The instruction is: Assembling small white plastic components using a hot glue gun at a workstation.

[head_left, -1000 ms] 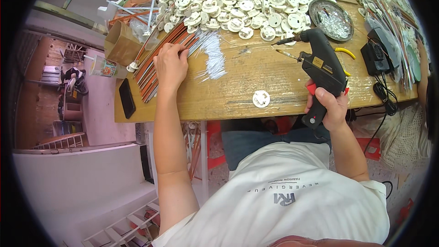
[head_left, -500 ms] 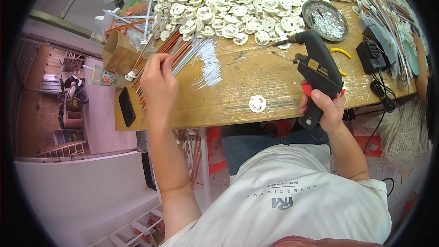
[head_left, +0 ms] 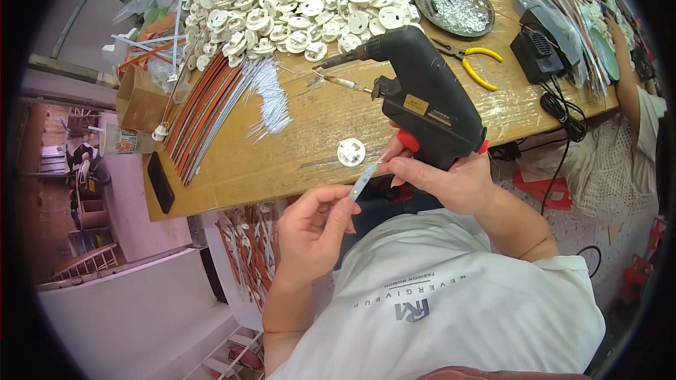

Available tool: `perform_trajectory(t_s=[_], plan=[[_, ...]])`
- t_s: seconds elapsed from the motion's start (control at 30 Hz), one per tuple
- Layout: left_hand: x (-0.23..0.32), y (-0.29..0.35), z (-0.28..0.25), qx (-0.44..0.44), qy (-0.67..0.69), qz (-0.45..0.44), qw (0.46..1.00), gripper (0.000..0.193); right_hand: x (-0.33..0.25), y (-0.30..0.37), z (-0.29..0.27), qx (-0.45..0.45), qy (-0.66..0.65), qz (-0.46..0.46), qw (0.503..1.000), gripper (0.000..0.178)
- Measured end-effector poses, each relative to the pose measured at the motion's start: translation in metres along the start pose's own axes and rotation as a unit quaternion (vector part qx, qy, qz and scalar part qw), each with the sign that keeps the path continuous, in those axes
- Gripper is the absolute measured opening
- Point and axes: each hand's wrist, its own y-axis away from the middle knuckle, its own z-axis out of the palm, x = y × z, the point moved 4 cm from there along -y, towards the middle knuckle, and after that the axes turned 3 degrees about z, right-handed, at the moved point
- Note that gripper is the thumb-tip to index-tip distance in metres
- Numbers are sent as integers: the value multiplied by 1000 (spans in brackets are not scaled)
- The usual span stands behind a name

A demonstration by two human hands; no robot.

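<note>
My left hand [head_left: 310, 232] pinches one end of a short LED strip [head_left: 362, 180], narrow and pale with small yellow spots. My right hand [head_left: 454, 184] grips a black soldering gun [head_left: 426, 88] with a red trigger, its tip pointing left over the table. That hand's thumb and fingertip also meet at the strip's upper end; whether they pinch it or only touch it, I cannot tell. Just beyond the strip, a round white plastic disc [head_left: 351, 153] lies on the wooden table [head_left: 310, 158] near its front edge.
White discs [head_left: 303, 7] are heaped at the back. Orange and grey strips [head_left: 204, 109] and thin white pieces [head_left: 271, 102] lie left, by a phone [head_left: 160, 183]. Right are a round metal tray [head_left: 454, 24], yellow-handled pliers [head_left: 479, 70], a black power unit [head_left: 539, 53] and another person's arm [head_left: 625, 63].
My left hand has come down from the strips at the left to the table's front edge, now with an LED strip. The soldering gun has moved left and closer in my right hand.
</note>
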Motion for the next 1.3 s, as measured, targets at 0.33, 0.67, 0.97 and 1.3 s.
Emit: perform_trajectory(t_s=[0.33,0.67,0.97,1.3], plan=[[-7,0,15,-33,-10,18,999,21,13,6,5,-8,-20,31,999,21],[-6,-12,20,-22,8,26,999,18,20,8,8,-21,1,35,999,24],[-16,-8,21,7,-3,66,998,8,31,13,7,-30,19,34,999,32],[-10,-25,10,80,-347,252,900,13,12,24,-55,8,257,-229,939,26]])
